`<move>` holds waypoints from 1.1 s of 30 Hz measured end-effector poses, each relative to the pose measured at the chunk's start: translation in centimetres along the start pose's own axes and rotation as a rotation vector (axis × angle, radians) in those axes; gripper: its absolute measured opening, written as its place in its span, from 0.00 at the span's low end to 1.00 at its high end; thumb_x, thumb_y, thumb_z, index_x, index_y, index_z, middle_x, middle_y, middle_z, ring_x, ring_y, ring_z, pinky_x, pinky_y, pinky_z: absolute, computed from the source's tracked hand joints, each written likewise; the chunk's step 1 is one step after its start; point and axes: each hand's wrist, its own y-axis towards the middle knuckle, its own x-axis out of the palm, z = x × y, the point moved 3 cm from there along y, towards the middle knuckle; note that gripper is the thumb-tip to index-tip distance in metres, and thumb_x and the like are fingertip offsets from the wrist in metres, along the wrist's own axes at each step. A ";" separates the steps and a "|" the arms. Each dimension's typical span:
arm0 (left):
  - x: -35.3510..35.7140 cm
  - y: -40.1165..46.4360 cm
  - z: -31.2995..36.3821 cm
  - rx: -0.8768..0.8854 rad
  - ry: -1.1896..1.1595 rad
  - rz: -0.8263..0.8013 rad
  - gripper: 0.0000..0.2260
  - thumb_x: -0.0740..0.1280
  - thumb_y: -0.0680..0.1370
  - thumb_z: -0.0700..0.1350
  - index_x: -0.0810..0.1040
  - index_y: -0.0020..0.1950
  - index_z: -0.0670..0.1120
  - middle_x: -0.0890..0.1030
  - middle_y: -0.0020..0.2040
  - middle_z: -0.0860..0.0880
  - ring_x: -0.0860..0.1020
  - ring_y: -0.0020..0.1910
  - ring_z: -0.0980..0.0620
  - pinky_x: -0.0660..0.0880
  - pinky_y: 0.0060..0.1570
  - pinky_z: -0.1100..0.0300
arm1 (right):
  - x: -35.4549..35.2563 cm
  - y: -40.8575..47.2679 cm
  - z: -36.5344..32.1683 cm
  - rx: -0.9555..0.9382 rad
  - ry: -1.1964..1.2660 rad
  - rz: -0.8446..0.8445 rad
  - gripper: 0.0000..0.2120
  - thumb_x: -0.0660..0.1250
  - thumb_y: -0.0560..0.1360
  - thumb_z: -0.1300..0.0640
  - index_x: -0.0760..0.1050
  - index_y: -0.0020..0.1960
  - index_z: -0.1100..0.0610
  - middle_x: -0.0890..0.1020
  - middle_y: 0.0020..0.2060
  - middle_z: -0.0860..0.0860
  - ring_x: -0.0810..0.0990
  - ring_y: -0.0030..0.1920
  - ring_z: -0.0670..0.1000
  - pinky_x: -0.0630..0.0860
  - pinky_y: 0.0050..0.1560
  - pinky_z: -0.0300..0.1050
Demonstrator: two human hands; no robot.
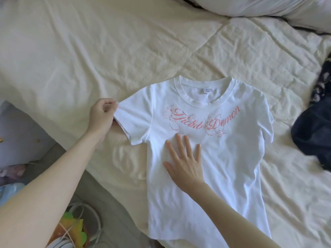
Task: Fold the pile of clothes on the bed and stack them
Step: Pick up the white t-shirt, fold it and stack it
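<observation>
While the white T-shirt [215,158] lies face up across the middle of the frame on the cream bed [89,51], I keep my right hand [184,161] flat on its chest, fingers straight and spread, to pin the cloth. My left hand [102,117], at left centre, pinches the sleeve [132,119] hem between thumb and fingertips, I judge to draw it smooth before folding inward. Dark clothes [313,133] wait at the right edge, unfolded; no stack shows yet.

Home bedroom: cream-sheeted bed [89,51], pillow [259,6].
</observation>
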 end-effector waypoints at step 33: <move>16.7 -14.5 -4.2 0.370 1.306 -0.582 0.37 0.57 0.77 0.64 0.37 0.76 0.56 0.32 0.76 0.47 0.36 0.75 0.43 0.46 0.71 0.39 | -10.5 -1.6 24.4 1.023 1.845 0.590 0.05 0.65 0.74 0.65 0.76 0.42 0.57 0.77 0.36 0.49 0.77 0.35 0.47 0.75 0.37 0.39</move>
